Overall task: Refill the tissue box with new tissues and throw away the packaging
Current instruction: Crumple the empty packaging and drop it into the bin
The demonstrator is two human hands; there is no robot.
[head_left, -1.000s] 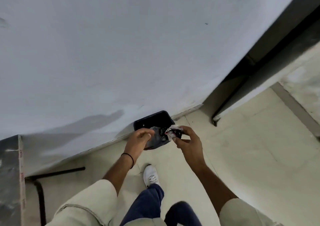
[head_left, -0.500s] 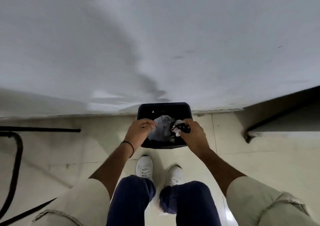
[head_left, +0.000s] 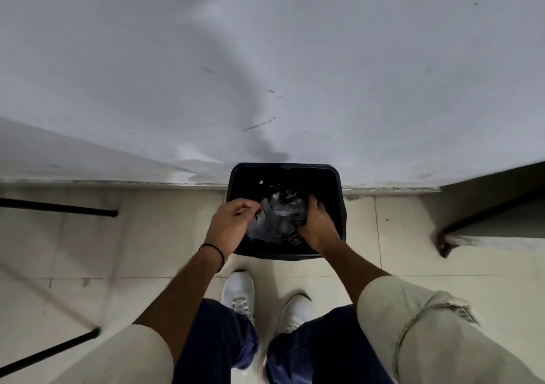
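Observation:
A black waste bin (head_left: 339,198) stands on the floor against the white wall, right in front of my feet. Crumpled clear plastic packaging (head_left: 280,215) lies inside the bin's mouth, between my hands. My left hand (head_left: 233,224) pinches the packaging's left edge over the bin's near left rim. My right hand (head_left: 317,224) grips its right side and reaches down into the bin. The tissue box is not in view.
A black metal frame leg (head_left: 59,208) runs along the floor at the left, with another bar (head_left: 50,351) lower left. A dark ledge or door frame (head_left: 486,206) juts out at the right. My white shoes (head_left: 239,292) stand on pale floor tiles just before the bin.
I have stepped up to the bin and now look straight down on it. Both hands have lowered the packaging from above the rim into the bin.

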